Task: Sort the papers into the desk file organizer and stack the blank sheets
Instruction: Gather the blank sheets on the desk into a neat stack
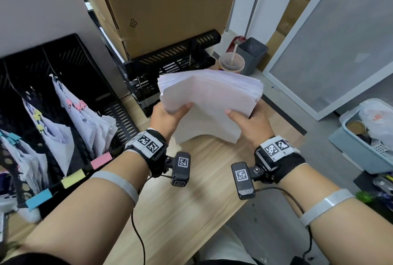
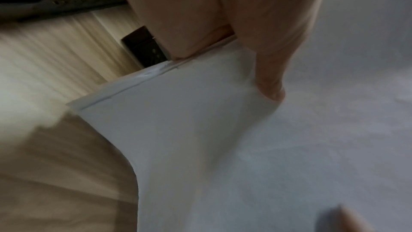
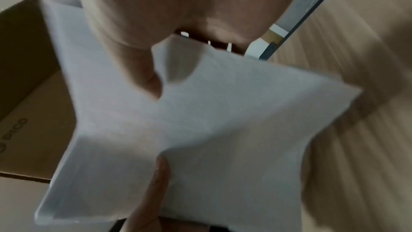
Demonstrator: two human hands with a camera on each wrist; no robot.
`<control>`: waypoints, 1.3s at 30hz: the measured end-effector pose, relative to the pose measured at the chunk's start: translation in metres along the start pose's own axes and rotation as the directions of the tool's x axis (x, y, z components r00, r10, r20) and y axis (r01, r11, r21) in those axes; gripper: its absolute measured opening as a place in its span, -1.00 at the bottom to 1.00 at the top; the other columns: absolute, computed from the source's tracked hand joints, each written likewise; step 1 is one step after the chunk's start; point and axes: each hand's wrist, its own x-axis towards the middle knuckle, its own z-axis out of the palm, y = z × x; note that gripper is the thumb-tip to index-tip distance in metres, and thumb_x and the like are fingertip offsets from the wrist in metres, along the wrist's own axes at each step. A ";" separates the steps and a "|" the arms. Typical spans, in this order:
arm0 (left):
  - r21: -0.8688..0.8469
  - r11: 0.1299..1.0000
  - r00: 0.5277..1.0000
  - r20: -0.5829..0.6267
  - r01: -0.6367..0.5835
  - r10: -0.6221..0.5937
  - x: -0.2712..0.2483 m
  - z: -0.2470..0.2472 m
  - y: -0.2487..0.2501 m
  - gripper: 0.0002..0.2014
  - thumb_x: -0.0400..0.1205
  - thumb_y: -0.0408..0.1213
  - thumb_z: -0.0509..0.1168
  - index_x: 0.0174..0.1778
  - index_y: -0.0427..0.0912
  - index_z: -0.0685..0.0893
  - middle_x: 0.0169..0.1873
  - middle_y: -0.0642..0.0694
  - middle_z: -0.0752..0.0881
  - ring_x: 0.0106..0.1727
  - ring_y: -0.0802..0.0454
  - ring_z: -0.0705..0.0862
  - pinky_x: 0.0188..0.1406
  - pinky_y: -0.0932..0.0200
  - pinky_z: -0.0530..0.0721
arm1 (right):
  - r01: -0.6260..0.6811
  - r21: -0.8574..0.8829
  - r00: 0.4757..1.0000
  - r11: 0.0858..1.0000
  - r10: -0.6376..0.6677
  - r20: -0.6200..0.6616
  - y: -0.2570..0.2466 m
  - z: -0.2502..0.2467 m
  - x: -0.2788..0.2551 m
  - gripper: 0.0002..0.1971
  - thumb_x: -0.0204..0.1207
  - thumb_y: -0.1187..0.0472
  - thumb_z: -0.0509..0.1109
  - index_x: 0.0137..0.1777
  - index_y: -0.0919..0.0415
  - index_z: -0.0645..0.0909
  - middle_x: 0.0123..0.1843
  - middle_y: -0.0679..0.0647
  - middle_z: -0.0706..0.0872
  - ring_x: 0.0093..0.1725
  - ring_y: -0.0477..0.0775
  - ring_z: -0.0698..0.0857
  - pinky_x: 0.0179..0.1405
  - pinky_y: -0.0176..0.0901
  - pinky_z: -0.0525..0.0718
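A thick stack of blank sheets [image 1: 209, 98] is held in the air above the wooden desk [image 1: 191, 201], between both hands and out in front of them. The left hand [image 1: 168, 115] grips the stack's near left edge, thumb on top; the right hand [image 1: 249, 123] grips its near right corner, thumb likewise on top. The fingers beneath the paper are hidden from the head camera. Both wrist views are blurred: the left one shows a thumb pressed into the top sheet [image 2: 223, 130], the right one shows fingers under the sheets [image 3: 200, 130] (finer detail cannot be made out).

Left of the left hand stands the black mesh file organizer [image 1: 70, 69], partly cut off by the frame edge. Its slots bear pink [image 1: 101, 160], yellow [image 1: 73, 180] and blue [image 1: 38, 198] labels and hold clipped papers [image 1: 85, 120].

Beyond the hands sits a black tiered tray [image 1: 170, 60] under a cardboard box [image 1: 170, 5]. Right of the right hand, a pale blue bin [image 1: 361, 147] holds bags and a tin, half out of frame.
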 end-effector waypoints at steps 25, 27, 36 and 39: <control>0.017 0.984 0.983 0.044 0.177 -0.178 -0.023 -0.062 0.021 -0.57 0.45 -0.25 0.58 0.19 -0.35 0.74 0.17 -0.41 0.77 0.23 -0.37 0.74 0.30 -0.31 0.69 | 0.133 -0.501 0.835 0.855 0.176 0.521 -0.013 0.021 -0.008 -0.49 0.53 -0.02 0.45 0.43 0.18 0.54 0.35 0.10 0.69 0.36 0.14 0.64 0.31 -0.19 0.52; 0.076 0.984 0.986 -0.046 0.161 -0.157 -0.025 -0.075 0.031 -0.67 0.52 -0.35 0.56 0.17 -0.36 0.74 0.07 -0.32 0.82 0.10 -0.11 0.83 0.25 -0.12 0.76 | 0.178 -0.477 0.856 0.861 0.104 0.507 -0.031 0.035 -0.009 -0.55 0.56 0.02 0.42 0.37 0.25 0.57 0.28 0.15 0.72 0.31 0.15 0.67 0.30 -0.15 0.56; 0.563 0.780 0.936 -0.343 0.273 -0.080 -0.055 -0.146 0.035 -0.46 0.64 -0.29 0.38 0.56 -0.21 0.47 0.37 -0.21 0.67 0.41 -0.17 0.63 0.39 0.12 0.51 | 0.431 -0.458 0.837 0.778 -0.156 0.524 -0.090 0.092 -0.027 -0.50 0.63 0.21 0.29 -0.59 -0.04 0.36 -0.60 -0.08 0.48 -0.47 -0.19 0.38 -0.45 -0.25 0.29; 0.561 0.778 0.936 -0.339 0.284 -0.097 -0.066 -0.163 0.036 -0.44 0.63 -0.26 0.35 0.59 -0.13 0.43 0.47 -0.19 0.60 0.52 -0.16 0.51 0.54 0.00 0.46 | 0.462 -0.510 0.832 0.725 -0.156 0.532 -0.092 0.117 -0.032 -0.66 0.59 0.29 0.23 -0.45 0.11 0.39 -0.42 0.03 0.57 -0.27 0.15 0.58 -0.38 -0.14 0.38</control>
